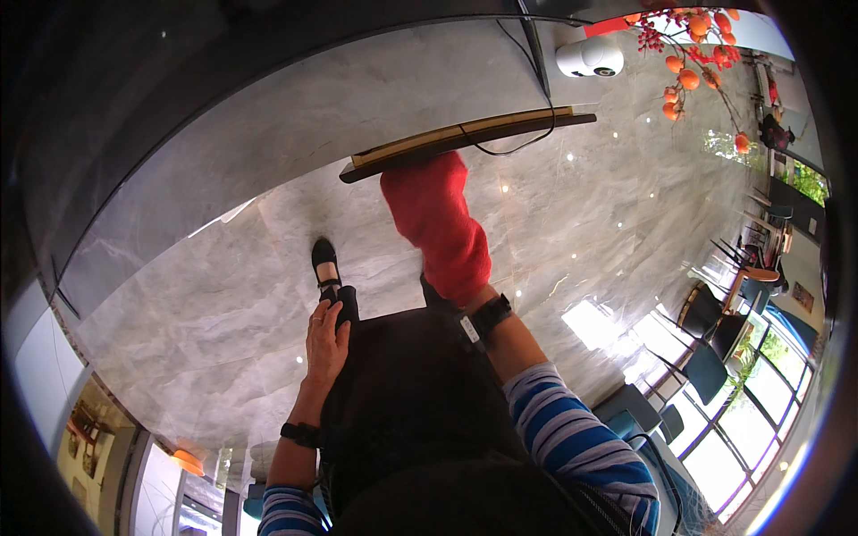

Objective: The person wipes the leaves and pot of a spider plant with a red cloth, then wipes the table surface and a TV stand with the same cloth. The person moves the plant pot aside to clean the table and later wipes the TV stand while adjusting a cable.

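My right hand is hidden inside a red cloth mitt or wrapped cloth (439,224) that covers it down to the wrist. The cloth's far end meets the dark edge of a thin board (469,137) with a tan strip along it. How the fingers lie under the cloth cannot be seen. A black cable (516,149) loops over the board's right part. My left hand (326,343) is bare, with a ring on one finger. It hangs over my dark trouser leg, holds nothing, and its thumb stands apart from the fingers.
Beyond the board stands a grey counter (268,100) with a long dark edge. A white camera device (590,59) and a branch of orange fruit (689,79) are at the upper right. Chairs (705,372) stand by the windows at right. The marbled floor (201,321) is shiny.
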{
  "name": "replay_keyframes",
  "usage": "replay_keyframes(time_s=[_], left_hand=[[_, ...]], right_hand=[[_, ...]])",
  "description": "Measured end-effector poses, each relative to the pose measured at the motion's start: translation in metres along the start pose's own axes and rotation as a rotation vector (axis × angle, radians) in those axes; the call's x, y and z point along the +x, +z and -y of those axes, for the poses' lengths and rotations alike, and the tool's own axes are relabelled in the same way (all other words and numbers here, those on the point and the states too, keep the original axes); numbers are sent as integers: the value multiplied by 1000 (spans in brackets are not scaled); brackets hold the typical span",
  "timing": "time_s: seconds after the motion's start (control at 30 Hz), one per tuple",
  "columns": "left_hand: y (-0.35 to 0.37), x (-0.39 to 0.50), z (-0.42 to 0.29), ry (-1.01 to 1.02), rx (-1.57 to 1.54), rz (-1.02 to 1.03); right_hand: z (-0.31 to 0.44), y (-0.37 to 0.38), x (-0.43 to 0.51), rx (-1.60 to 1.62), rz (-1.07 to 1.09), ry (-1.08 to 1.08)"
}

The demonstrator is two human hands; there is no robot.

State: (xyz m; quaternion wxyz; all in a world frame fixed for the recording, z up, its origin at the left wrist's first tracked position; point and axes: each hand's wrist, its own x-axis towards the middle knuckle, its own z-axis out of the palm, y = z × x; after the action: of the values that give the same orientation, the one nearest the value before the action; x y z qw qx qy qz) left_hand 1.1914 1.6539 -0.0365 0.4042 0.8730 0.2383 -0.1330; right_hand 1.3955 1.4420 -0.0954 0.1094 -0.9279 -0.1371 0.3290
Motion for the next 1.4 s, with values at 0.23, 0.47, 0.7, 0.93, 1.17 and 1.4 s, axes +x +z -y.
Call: replay_keyframes(time_s=[0.23,0.47,0.7,0.93,1.17,1.4], left_hand=[[-14,-8,6,7,-10,-53],[-31,-13,10,48,-109,-121],[21,57,-2,-10,-425,17],[83,202,-73,96,-434,60],[95,240,-96,-56,-442,-15],[89,250,-97,2,-395,-63]], right_hand=[[35,-67,-66,369,19,-217],[70,-154,-78,497,-33,-454],[75,-215,-99,291,-88,-54],[34,-209,-141,17,-27,-200],[2,-187,-164,326,18,-119],[-18,-173,-159,414,116,-43]])
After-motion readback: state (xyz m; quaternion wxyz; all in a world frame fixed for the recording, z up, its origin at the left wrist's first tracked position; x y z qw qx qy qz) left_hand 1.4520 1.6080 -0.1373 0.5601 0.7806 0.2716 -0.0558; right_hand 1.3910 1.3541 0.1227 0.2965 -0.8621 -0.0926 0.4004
